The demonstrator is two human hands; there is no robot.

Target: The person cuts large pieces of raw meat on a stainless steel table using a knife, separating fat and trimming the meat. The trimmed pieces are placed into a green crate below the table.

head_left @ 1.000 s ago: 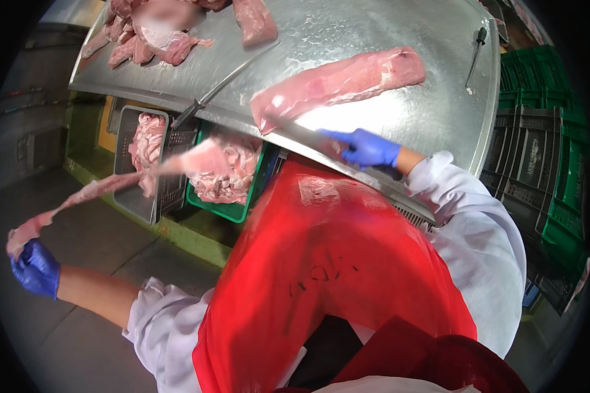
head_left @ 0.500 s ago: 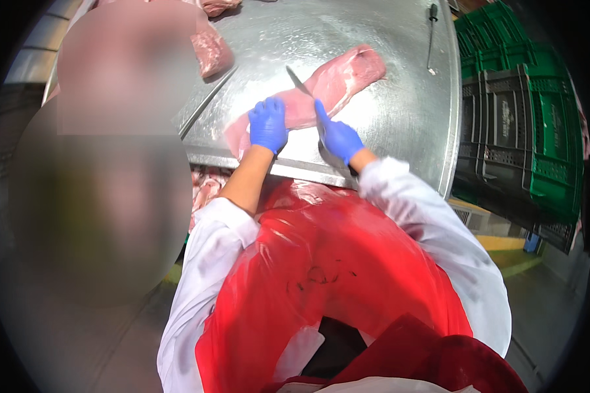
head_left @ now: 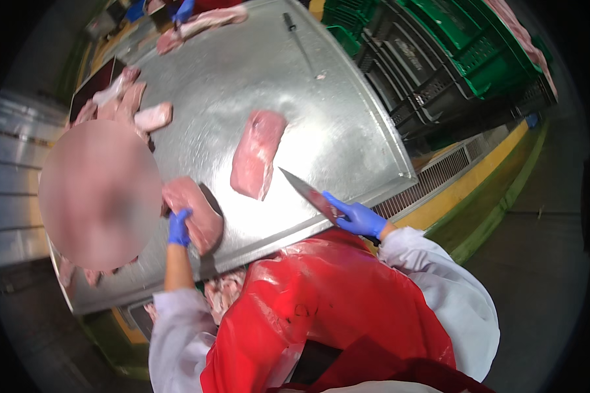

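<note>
At the left, the left hand (head_left: 179, 227), in a blue glove, is closed on the near edge of a slab of raw meat (head_left: 193, 213) that lies at the near left part of the steel table (head_left: 347, 124), close beside a blurred patch of the picture. This slab is pink, thick and roughly rectangular, and its long axis runs from upper left to lower right. Further right, near the middle of the table, lies a second cut of meat (head_left: 257, 154), apart from both hands; it is longer and narrower, pale pink with a lighter fatty edge, and its long axis runs from the far right toward the near left. Right of it, the right hand (head_left: 357, 218), also blue-gloved, is wrapped round the handle of a knife (head_left: 306, 193). The blade points up and left, its tip near the close end of the middle cut, so the knife hand is the nearer one to that piece.
</note>
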